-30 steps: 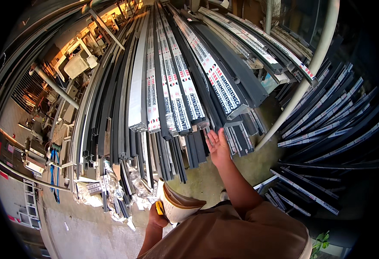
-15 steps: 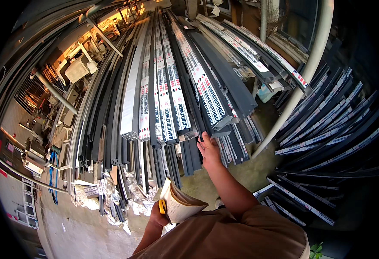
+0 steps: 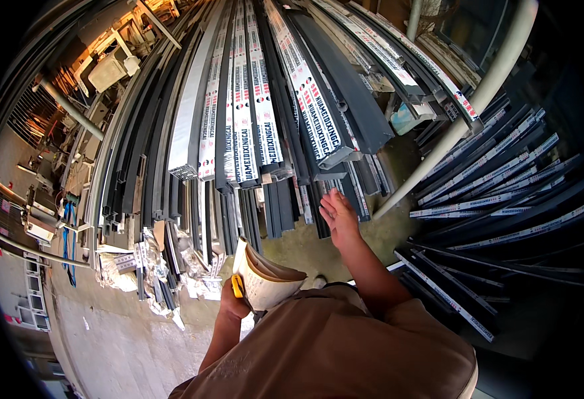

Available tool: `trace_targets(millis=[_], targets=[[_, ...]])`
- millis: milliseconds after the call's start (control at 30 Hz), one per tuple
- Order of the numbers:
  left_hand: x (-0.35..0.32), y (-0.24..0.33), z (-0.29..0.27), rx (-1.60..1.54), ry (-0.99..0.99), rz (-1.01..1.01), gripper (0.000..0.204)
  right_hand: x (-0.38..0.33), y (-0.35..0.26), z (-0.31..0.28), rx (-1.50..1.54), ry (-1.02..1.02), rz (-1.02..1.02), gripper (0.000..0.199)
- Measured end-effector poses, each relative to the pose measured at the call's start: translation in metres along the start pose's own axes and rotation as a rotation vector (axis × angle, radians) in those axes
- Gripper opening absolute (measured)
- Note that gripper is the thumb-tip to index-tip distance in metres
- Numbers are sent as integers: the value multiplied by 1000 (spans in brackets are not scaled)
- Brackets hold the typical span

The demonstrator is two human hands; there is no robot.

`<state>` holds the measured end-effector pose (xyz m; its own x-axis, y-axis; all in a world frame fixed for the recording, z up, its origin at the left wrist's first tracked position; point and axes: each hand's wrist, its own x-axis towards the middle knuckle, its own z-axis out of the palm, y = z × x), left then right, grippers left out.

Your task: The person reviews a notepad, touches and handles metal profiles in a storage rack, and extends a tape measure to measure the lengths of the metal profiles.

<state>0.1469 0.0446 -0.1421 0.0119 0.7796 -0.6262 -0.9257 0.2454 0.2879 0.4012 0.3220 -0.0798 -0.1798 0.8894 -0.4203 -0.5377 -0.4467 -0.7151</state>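
Observation:
My left hand [image 3: 233, 303] grips a thick paper pad [image 3: 271, 284] with curling pages, together with a small yellow-and-black tool [image 3: 238, 286], perhaps a tape measure; its far side is hidden. My right hand [image 3: 340, 216] is raised with the fingers stretched out and nothing in them. Just beyond it are the cut ends of long metal profiles. The nearest is a wide dark profile [image 3: 316, 123] with white printed film along its top. Left of it lie more film-covered profiles [image 3: 240, 126] and a paler one [image 3: 187, 149].
Dark profiles [image 3: 129, 143] are stacked along the left. A pale slanted post [image 3: 448, 143] stands on the right, with more profiles [image 3: 498, 209] fanned behind it. Crumpled wrapping [image 3: 202, 272] hangs by the lower ends, above the concrete floor [image 3: 129, 339].
My right hand has drawn back from the profile ends and its fingers have straightened. The view has shifted, so the rack appears higher. My left hand still holds the pad and yellow tool.

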Motion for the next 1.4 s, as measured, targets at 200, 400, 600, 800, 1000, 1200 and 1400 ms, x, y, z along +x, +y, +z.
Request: trace_targets(millis=[200, 400, 600, 800, 1000, 1200, 1400], targets=[[21, -15, 18, 25, 35, 1, 54, -30, -30, -23, -206, -43, -275, 38], [21, -12, 59, 67, 19, 62, 51, -46, -98, 8, -627, -101, -762, 46], [20, -17, 46, 34, 84, 127, 56, -25, -189, 76, -1257, 21, -916, 74], [5, -24, 27, -13, 86, 115, 57, 36, -218, 91, -1449, -193, -523, 81], [-15, -17, 19, -40, 132, 167, 56, 49, -218, 98, -1191, -254, -278, 52], [-13, -7, 6, -59, 102, 194, 57, 69, -200, 82, -972, -241, -331, 38], [-2, -7, -16, -53, 140, 211, 55, 47, -191, 98, -1375, -58, -621, 57]])
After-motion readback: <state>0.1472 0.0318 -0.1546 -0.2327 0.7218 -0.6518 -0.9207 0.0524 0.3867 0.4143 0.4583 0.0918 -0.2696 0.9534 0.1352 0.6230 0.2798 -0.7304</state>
